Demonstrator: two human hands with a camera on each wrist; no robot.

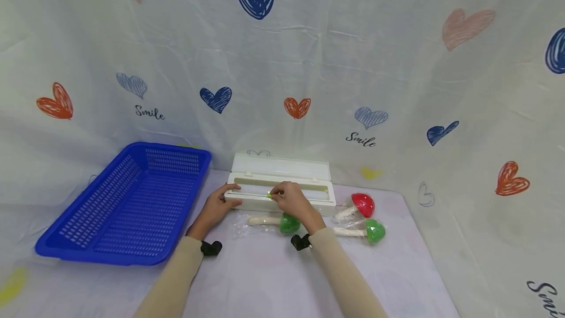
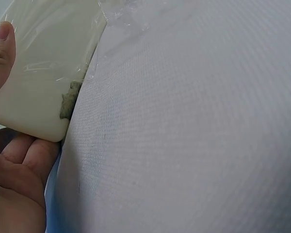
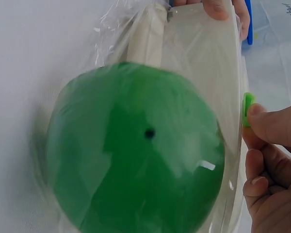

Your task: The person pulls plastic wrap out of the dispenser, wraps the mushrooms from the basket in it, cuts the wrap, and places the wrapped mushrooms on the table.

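Observation:
A long white cling film dispenser (image 1: 251, 203) stands on the table with its lid (image 1: 280, 165) raised at the back. At its left end my left hand (image 1: 216, 208) grips the box, the thumb (image 2: 0, 56) on the front face and the fingers round the end. My right hand (image 1: 292, 199) pinches a small bright green slider (image 3: 247, 108) on the front rim, between thumb and forefinger. Just in front of the box lies a mushroom-shaped thing with a green cap (image 1: 289, 224) and pale stem, in clear plastic wrapping; its cap fills much of the right wrist view.
Left of the box stands a large blue plastic basket (image 1: 132, 210). To the right lie two more wrapped mushroom shapes, one with a red cap (image 1: 364, 204) and one with a green cap (image 1: 375, 231). A heart-printed sheet (image 1: 326, 63) hangs behind the table.

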